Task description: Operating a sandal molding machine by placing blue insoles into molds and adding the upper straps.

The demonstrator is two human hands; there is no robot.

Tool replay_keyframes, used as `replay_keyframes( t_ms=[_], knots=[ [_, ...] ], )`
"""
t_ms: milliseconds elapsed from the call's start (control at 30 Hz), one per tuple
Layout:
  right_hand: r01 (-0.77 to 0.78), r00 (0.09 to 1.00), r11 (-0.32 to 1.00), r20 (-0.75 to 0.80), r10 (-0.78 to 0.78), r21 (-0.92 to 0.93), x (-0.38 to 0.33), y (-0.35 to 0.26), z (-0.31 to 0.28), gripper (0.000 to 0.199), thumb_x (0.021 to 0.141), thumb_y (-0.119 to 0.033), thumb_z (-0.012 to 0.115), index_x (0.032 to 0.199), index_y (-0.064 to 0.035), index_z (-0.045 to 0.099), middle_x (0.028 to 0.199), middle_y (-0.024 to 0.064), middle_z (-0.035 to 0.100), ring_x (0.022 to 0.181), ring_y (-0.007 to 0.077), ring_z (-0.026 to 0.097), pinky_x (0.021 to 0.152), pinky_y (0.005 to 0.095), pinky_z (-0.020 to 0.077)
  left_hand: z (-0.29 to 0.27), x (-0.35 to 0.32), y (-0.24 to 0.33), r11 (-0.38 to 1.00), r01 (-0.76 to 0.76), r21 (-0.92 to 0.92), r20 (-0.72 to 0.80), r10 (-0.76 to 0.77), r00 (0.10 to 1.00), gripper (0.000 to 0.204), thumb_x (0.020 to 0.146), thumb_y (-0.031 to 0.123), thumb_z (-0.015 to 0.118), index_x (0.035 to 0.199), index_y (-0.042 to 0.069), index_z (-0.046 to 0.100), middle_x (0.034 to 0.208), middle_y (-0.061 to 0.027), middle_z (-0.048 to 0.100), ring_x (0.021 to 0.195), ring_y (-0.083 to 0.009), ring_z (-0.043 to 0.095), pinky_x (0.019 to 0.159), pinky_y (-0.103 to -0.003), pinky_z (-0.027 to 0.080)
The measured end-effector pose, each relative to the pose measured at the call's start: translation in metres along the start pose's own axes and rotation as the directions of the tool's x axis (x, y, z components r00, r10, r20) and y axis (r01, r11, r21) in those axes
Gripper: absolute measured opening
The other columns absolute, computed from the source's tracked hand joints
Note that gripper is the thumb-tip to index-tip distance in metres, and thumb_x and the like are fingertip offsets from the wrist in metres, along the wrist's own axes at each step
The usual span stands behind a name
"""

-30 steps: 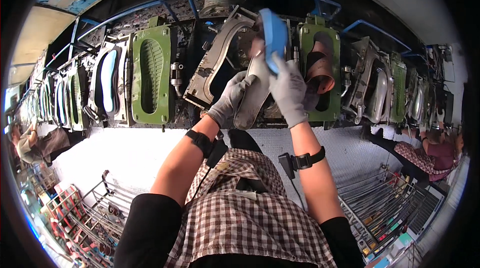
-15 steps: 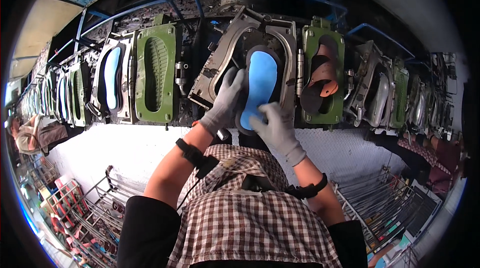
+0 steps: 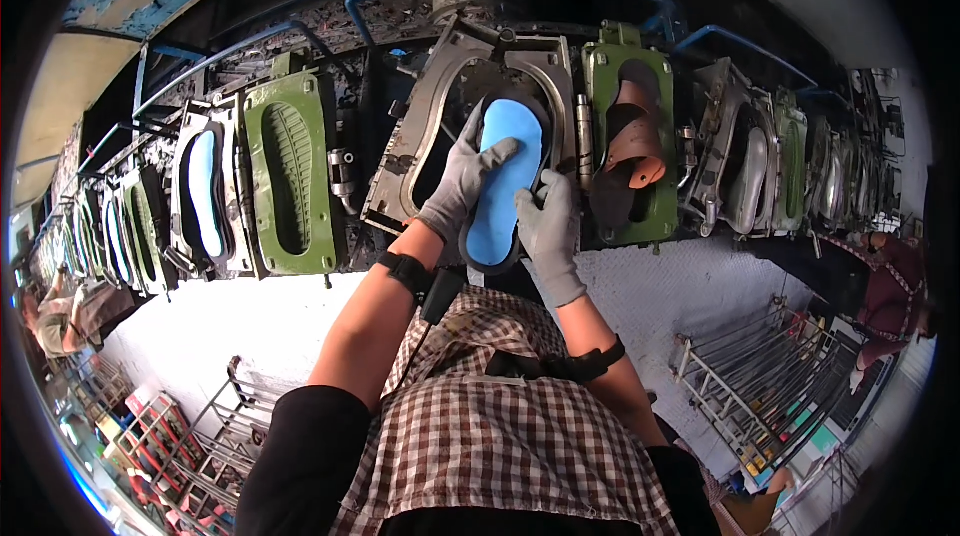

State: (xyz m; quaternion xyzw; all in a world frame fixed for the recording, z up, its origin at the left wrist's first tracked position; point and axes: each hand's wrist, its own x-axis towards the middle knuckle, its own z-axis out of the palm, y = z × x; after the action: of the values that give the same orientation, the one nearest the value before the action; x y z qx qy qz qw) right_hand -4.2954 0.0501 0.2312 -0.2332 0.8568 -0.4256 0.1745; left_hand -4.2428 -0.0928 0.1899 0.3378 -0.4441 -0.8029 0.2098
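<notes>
A long curved row of metal shoe-sole moulds runs across a dim workshop wall, with blue pipe rails above and a pale, speckled ledge below. In the grey mould (image 3: 470, 106) straight ahead lies a blue insole (image 3: 505, 181), toe end up, resting in the sole-shaped opening and filling most of it. The left hand (image 3: 462, 181), in a grey glove, lies flat against the insole's left edge with its fingers (image 3: 492, 151) spread and pressing onto the blue surface; it is not closed around anything. The right hand (image 3: 548, 226), also gloved in grey, touches the insole's lower right edge with its fingers bent against the rim, though whether it pinches the edge or only pushes on it cannot be told. Both forearms carry dark straps at the wrist. Just to the right stands a green mould (image 3: 630, 86) holding a brown sole piece (image 3: 632, 141) that curls outward. To the left is another green mould (image 3: 290, 171) with a ribbed sole cavity, and beyond it a mould with a light blue insert (image 3: 205, 191). Wire racks (image 3: 760, 376) stand on the floor at lower right.
</notes>
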Motion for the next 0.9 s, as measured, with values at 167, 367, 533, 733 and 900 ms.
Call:
replay_keyframes(
  t_ms=[167, 367, 533, 733, 900],
  knots=[
    [0.228, 0.970, 0.961, -0.050, -0.238, -0.156, 0.050, 0.003, -0.001, 0.041, 0.085, -0.013, 0.072, 0.123, -0.0106, 0.055, 0.084, 0.0120, 0.065, 0.075, 0.0318, 0.065, 0.069, 0.0429, 0.0510, 0.011, 0.044, -0.004, 0.989, -0.108, -0.096, -0.092, 0.099, 0.991, 0.084, 0.087, 0.009, 0.076, 0.155, 0.007, 0.028, 0.121, -0.0097, 0.063, 0.102, -0.0140, 0.061, 0.086, -0.026, 0.052],
    [0.160, 0.984, 0.974, 0.104, -0.145, -0.158, 0.069, 0.010, -0.029, 0.041, 0.091, -0.018, 0.063, 0.130, -0.0145, 0.052, 0.099, 0.0175, 0.070, 0.089, 0.0376, 0.069, 0.075, 0.0458, 0.0531, 0.044, 0.033, 0.005, 0.997, -0.063, 0.053, -0.235, 0.074, 0.969, 0.086, 0.089, 0.019, 0.074, 0.155, 0.004, 0.021, 0.116, -0.0085, 0.061, 0.097, -0.0140, 0.062, 0.083, -0.025, 0.052],
    [0.276, 0.960, 0.952, 0.007, -0.279, 0.132, 0.057, 0.011, -0.103, 0.035, 0.097, -0.006, 0.060, 0.132, -0.0058, 0.058, 0.083, 0.0042, 0.064, 0.068, 0.0079, 0.057, 0.064, 0.0232, 0.0484, 0.092, -0.018, 0.011, 0.319, -0.140, 0.937, -0.065, 0.554, 0.830, 0.093, 0.084, 0.038, 0.075, 0.153, 0.001, 0.025, 0.145, -0.0283, 0.044, 0.140, -0.0396, 0.038, 0.116, -0.050, 0.025],
    [0.317, 0.937, 0.940, -0.199, -0.289, 0.128, 0.061, 0.061, -0.178, 0.042, 0.094, 0.002, 0.061, 0.136, -0.0003, 0.054, 0.114, 0.0075, 0.062, 0.091, 0.0078, 0.058, 0.079, 0.0226, 0.0495, 0.205, -0.005, 0.034, 0.527, -0.071, 0.847, 0.094, -0.017, 0.995, 0.074, 0.082, 0.023, 0.069, 0.147, 0.003, 0.039, 0.134, -0.0266, 0.055, 0.119, -0.0408, 0.059, 0.097, -0.040, 0.051],
    [0.082, 0.996, 0.971, -0.054, -0.072, 0.223, 0.074, 0.132, -0.249, 0.064, 0.093, -0.018, 0.068, 0.146, 0.0026, 0.037, 0.135, 0.0196, 0.053, 0.120, 0.0258, 0.054, 0.102, 0.0351, 0.0444, 0.281, 0.010, -0.026, 0.922, -0.187, 0.338, 0.035, 0.187, 0.982, 0.052, 0.092, 0.001, 0.054, 0.143, -0.005, 0.042, 0.124, -0.0139, 0.060, 0.107, -0.0182, 0.061, 0.090, -0.029, 0.051]
  ],
)
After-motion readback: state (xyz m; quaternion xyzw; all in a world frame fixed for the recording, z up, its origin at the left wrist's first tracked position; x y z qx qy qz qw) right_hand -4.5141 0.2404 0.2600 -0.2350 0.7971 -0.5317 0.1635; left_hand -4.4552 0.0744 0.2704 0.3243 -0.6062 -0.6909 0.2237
